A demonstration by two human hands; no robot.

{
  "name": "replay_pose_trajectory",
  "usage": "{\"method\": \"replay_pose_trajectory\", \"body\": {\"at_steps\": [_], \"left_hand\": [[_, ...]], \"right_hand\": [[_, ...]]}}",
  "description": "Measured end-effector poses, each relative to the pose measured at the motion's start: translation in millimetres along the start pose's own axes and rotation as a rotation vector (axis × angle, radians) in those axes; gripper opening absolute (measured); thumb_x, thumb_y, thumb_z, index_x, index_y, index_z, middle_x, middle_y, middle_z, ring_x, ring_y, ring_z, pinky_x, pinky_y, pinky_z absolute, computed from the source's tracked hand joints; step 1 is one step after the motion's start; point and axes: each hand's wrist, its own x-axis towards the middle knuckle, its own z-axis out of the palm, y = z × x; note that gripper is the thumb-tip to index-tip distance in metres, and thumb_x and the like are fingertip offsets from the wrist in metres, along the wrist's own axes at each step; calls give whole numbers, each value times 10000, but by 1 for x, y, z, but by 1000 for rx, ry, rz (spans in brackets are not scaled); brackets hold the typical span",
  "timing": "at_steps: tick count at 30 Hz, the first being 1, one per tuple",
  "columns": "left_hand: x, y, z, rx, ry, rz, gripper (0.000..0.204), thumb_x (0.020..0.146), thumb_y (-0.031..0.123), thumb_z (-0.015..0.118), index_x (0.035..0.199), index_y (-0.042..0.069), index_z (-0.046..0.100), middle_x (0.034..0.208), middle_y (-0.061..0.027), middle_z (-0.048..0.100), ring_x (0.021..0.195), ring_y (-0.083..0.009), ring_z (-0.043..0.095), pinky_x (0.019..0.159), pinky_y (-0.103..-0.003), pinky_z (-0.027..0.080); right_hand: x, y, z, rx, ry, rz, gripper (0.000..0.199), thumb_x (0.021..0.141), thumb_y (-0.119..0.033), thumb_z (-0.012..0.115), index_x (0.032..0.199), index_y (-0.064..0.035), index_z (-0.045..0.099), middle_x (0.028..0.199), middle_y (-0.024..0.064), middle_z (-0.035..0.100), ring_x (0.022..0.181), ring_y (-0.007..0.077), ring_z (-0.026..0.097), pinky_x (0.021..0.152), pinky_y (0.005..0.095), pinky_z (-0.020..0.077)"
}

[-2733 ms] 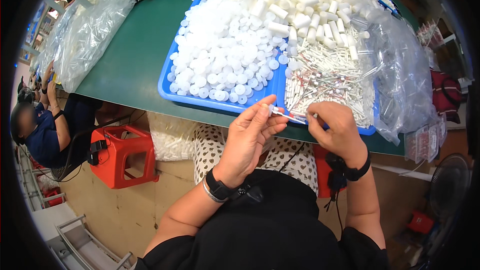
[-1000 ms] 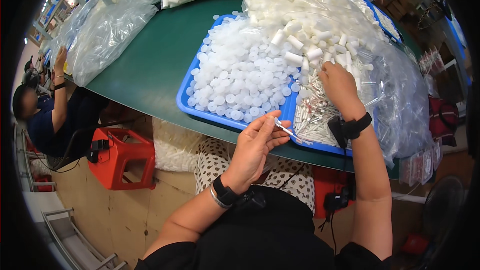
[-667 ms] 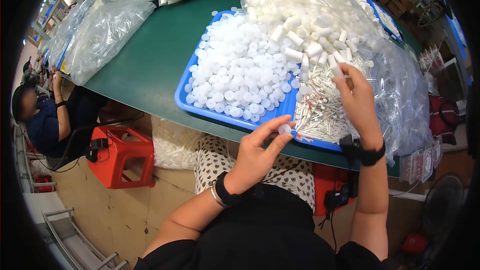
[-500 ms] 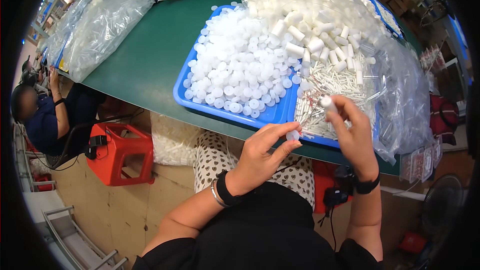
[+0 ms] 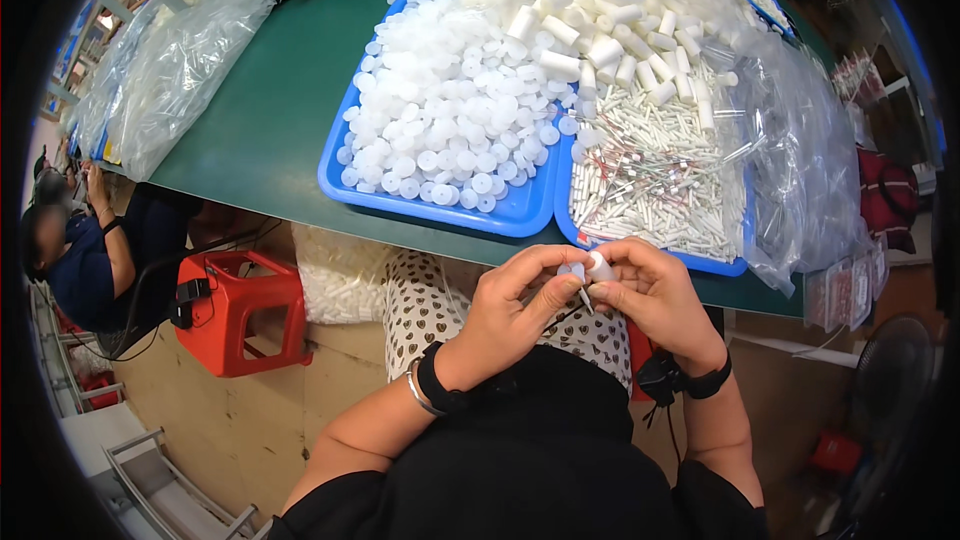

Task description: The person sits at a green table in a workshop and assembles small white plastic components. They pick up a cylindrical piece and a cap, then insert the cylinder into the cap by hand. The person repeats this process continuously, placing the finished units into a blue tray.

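Above my lap, in front of the table edge, my two hands meet fingertip to fingertip. My left hand (image 5: 508, 308) pinches a translucent white disc (image 5: 572, 270) between thumb and fingers. A thin pale stick (image 5: 587, 302) points down between the thumbs; which hand holds it is unclear. My right hand (image 5: 660, 295) is closed on a short white cylinder (image 5: 600, 266), held right beside the disc. Whether cylinder and disc touch is hard to make out. Beyond my hands lie a heap of similar discs (image 5: 450, 110) and thin white sticks (image 5: 650, 195), some with reddish parts.
The discs fill a blue tray (image 5: 400, 202); the sticks lie in another blue tray (image 5: 705, 265). Loose white cylinders (image 5: 600, 52) spill from a plastic bag behind. Clear bags cover the green table's (image 5: 260, 110) ends. A red stool (image 5: 240, 315) and a seated co-worker (image 5: 90, 250) are leftward.
My right hand has come down and left from over the stick tray, bringing the white cylinder to the disc in my left hand. The view has shifted slightly.
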Motion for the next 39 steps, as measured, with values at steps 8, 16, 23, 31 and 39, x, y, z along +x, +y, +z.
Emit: {"method": "replay_pose_trajectory", "body": {"at_steps": [8,16,23,31,39], "left_hand": [[4,-6,4,-487,60,-252,292,1023,201,544,1223,-5,597,1073,-44,639,934,-90,582,862,-244,476],[-1,-12,14,-459,141,-257,274,1017,163,550,1233,2,601,1007,-18,593,864,-76,571,815,-229,487],[-1,-9,9,-184,110,-155,271,1023,84,502,1253,-39,579,1139,-74,587,891,-103,625,835,-240,525],[7,-6,13,-357,64,-224,340,973,82,591,1296,-3,524,1072,-110,658,857,-108,620,791,-244,526],[13,-5,12,-694,-91,-445,102,1033,190,475,1042,93,444,1026,-189,658,705,-131,602,627,-256,506]], "right_hand": [[-1,14,1,-353,145,-202,193,857,47,669,1029,18,585,949,89,642,780,139,673,687,263,558],[-2,6,18,-696,221,-521,182,834,29,691,987,4,595,969,118,625,806,218,675,678,307,559],[-3,5,5,37,68,-21,162,974,-60,578,1085,44,520,969,110,655,840,140,685,723,266,580],[-15,-20,-10,-408,55,-132,119,963,-99,614,1001,9,583,864,92,671,782,151,683,686,286,528],[5,-35,-126,-1577,767,-542,314,819,29,568,1124,-34,605,1149,154,611,959,360,627,735,437,530]]}}
